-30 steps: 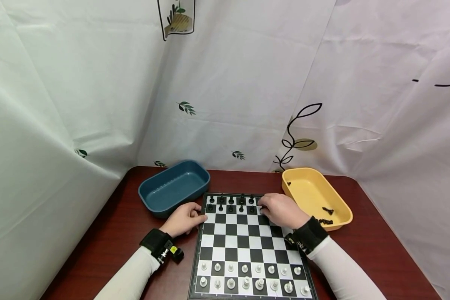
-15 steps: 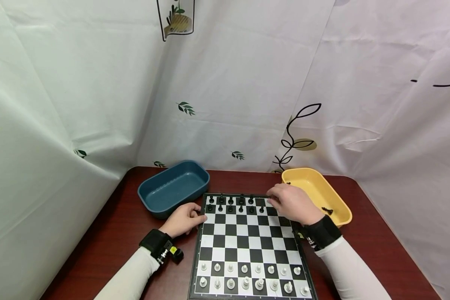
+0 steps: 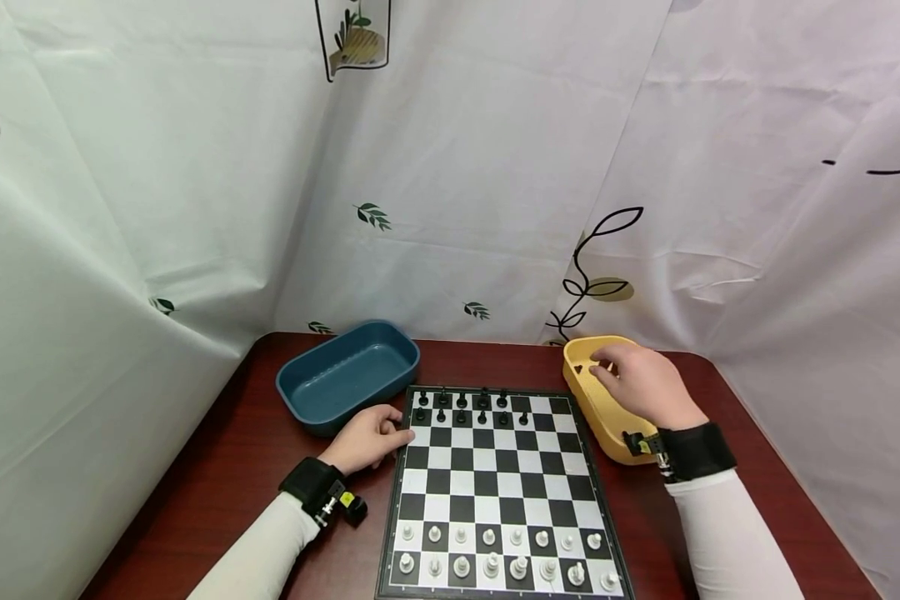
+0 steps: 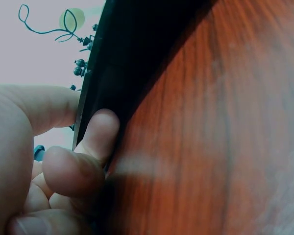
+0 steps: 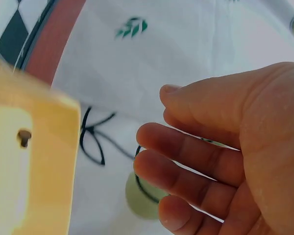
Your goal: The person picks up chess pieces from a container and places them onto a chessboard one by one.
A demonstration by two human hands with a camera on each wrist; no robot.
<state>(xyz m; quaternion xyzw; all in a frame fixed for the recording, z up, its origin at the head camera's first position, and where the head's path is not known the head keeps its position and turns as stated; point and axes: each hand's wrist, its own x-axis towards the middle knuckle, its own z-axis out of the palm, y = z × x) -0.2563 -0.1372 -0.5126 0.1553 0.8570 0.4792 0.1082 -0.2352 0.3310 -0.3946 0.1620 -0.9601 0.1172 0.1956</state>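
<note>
A chessboard (image 3: 495, 467) lies on the dark red table (image 3: 232, 467). Black pieces (image 3: 461, 408) stand on its two far rows and white pieces (image 3: 495, 554) on its two near rows. My left hand (image 3: 390, 429) holds the board's left edge near the far corner. In the left wrist view its thumb (image 4: 39, 107) lies on top and a curled finger (image 4: 95, 134) presses the dark side of the board (image 4: 122, 58). My right hand (image 3: 600, 368) hovers over the yellow tray (image 3: 607, 421), fingers loose, holding nothing (image 5: 157, 132). A black piece (image 5: 23, 138) lies in the tray (image 5: 44, 161).
A dark blue tray (image 3: 348, 375) sits at the board's far left corner, just beyond my left hand. White printed sheets (image 3: 457, 167) close in the table at the back and on both sides. Bare tabletop shows left of the board and right of the yellow tray.
My right hand has left the board's far right squares and moved right and away to over the yellow tray. A black pawn now stands uncovered there. The left hand has stayed put.
</note>
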